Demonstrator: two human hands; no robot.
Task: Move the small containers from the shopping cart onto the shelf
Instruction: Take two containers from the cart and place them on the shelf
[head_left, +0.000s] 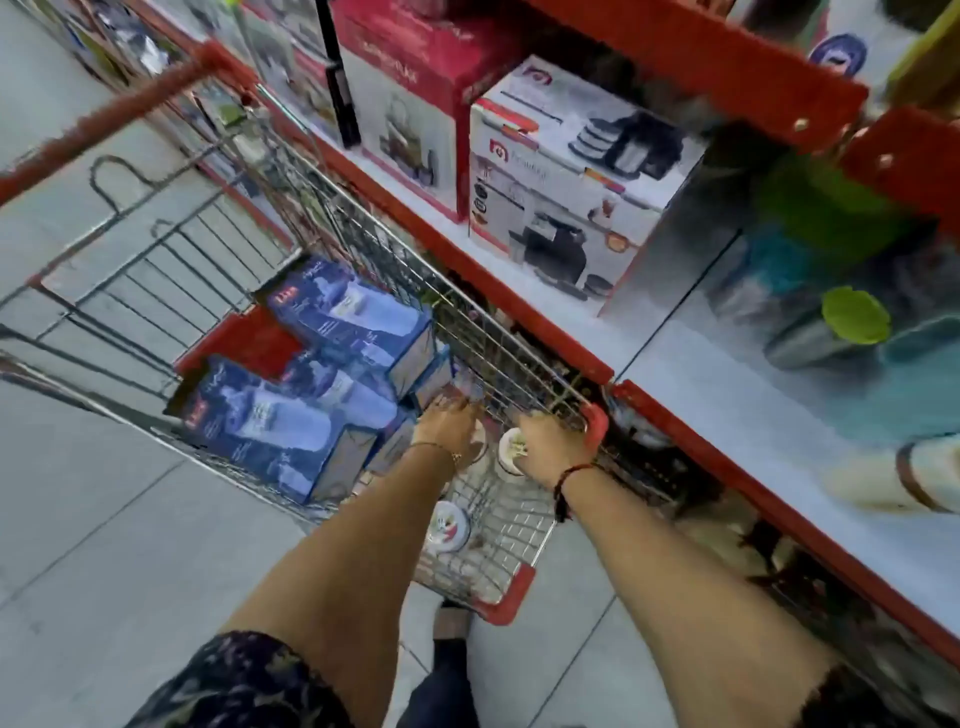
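Note:
Both my arms reach down into the wire shopping cart (519, 364). My left hand (448, 422) rests on a small round white container (479, 441) that is mostly hidden under it. My right hand (550, 441) curls around another small white container (511, 451) with a printed lid. A third small container (445, 527) lies on the cart floor nearer to me, untouched. The grey shelf (727, 364) with a red front edge runs along the right of the cart.
Several dark blue boxes (291, 421) fill the cart's left side. On the shelf stand white and red appliance boxes (566, 187), a steel pot with a green lid (831, 327) and other blurred wares. An upper red shelf (727, 57) overhangs. Tiled floor lies to the left.

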